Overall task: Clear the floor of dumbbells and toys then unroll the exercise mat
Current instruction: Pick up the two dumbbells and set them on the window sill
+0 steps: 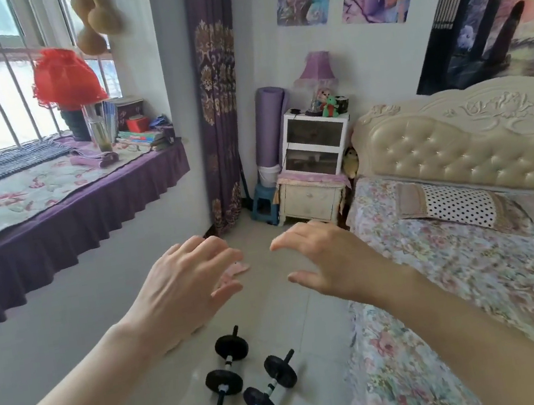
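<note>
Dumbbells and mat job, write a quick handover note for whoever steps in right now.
Left hand: open, empty, held out over the floor.
Right hand: open, empty, held out beside it.
Dumbbells: two lie side by side on the floor below the hands, the left dumbbell and the right dumbbell, next to the bed.
A small pink thing lies on the floor behind the left hand; possibly a toy, mostly hidden.
Mat: rolled, upright in the corner beside the nightstand.
Done: nothing yet.
Left: move both dumbbells and the pink thing, then fetch and unroll the mat.
</note>
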